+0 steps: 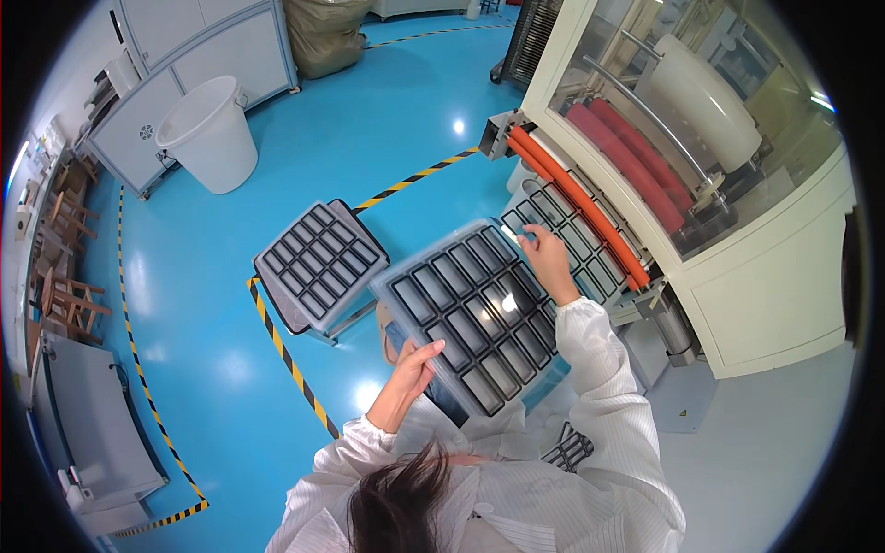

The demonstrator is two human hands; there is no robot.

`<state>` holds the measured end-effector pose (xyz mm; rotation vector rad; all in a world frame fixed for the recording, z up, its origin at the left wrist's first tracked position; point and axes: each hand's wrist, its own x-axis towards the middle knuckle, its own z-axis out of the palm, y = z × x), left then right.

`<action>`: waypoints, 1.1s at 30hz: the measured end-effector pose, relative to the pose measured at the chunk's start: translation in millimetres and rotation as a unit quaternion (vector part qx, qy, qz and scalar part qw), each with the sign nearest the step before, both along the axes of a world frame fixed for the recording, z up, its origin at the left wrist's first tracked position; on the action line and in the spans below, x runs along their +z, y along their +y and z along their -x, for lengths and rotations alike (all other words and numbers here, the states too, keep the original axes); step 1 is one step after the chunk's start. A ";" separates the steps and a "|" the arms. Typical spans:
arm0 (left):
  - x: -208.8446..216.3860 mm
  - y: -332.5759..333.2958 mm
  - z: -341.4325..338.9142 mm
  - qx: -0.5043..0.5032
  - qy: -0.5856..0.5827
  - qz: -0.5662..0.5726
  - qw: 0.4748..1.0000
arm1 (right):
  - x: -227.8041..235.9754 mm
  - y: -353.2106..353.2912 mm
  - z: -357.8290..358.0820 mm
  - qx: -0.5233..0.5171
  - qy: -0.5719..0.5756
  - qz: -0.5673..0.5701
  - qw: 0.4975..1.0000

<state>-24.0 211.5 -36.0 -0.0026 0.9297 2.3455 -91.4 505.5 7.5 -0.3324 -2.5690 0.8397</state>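
My left hand [407, 378] grips the near left edge of a clear sheet [480, 313] printed with a grid of black rectangular frames, its thumb on top. The sheet is tilted in front of me. At its far right corner my right hand [546, 260] is closed in a pinch, with a small whitish strip by the fingertips; whether the strip is held or is part of the sheet I cannot tell. Beyond that hand, another framed sheet [583, 241] lies under the orange roller [581, 205] of a machine.
Left of me, a stack of similar framed sheets [318, 261] rests on a small stand. A cream machine [765, 286] with red rollers behind a clear cover stands at right. Farther off are a white bin [218, 138] and grey cabinets [226, 57]. Striped tape [293, 364] marks the blue floor.
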 end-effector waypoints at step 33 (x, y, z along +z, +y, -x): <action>29.5 -49.7 -29.1 0.097 -0.021 0.158 0.982 | -31.5 -75.1 -8.5 0.173 0.050 -0.091 0.979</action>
